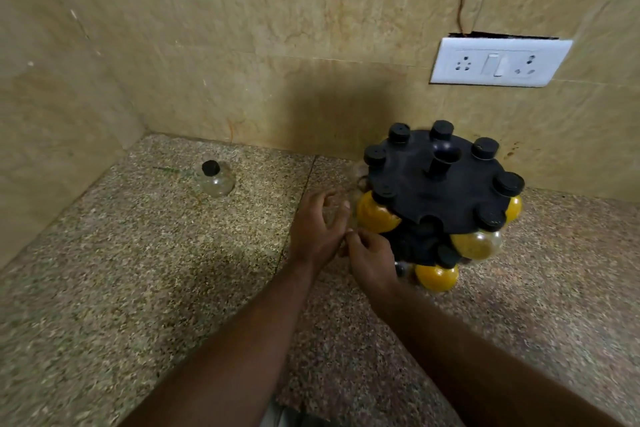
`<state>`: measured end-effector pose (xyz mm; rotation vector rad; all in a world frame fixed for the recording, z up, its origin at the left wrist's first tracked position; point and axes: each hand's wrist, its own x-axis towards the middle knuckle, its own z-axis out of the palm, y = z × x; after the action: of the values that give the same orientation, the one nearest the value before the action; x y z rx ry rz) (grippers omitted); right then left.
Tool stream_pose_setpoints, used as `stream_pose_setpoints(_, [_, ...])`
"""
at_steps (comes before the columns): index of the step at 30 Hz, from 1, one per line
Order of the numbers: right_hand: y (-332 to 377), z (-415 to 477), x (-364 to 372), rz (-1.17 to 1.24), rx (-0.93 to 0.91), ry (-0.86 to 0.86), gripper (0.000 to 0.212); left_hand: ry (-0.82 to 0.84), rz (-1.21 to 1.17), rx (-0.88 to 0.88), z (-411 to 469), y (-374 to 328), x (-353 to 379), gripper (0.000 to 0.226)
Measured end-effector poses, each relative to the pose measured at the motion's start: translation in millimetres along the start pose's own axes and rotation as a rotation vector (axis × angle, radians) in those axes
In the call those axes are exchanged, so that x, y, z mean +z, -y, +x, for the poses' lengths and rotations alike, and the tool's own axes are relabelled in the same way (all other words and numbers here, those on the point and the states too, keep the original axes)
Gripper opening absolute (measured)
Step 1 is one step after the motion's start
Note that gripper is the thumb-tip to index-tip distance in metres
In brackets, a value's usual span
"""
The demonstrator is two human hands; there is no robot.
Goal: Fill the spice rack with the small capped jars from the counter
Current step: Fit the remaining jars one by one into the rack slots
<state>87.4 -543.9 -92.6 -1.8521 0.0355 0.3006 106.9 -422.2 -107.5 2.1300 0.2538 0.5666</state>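
A black round two-tier spice rack (440,184) stands on the counter at the right. Several black-capped jars hang in its rim slots, some filled with yellow powder (375,215). One clear, empty capped jar (215,178) stands alone on the counter at the back left. My left hand (317,229) is at the rack's lower left side, its fingers curled around a blurred clear jar (333,211). Touching it, my right hand (370,260) has its fingers closed against the lower tier. What the right hand's fingers hold is hidden.
The speckled granite counter (138,270) meets beige tiled walls at the back and left, forming a corner. A white socket and switch plate (498,62) is on the back wall above the rack.
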Motion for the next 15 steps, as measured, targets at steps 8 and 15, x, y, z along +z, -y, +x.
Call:
stream_pose_setpoints(8, [7.8, 54.7, 78.3, -0.313, -0.087, 0.123, 0.024, -0.062, 0.106, -0.268, 27.7, 92.6, -53.5, 0.049])
stream_pose_setpoints(15, [13.4, 106.4, 155.9, -0.616, -0.134, 0.274, 0.047, -0.132, 0.103, -0.467, 67.6, 173.2, -104.6, 0.062])
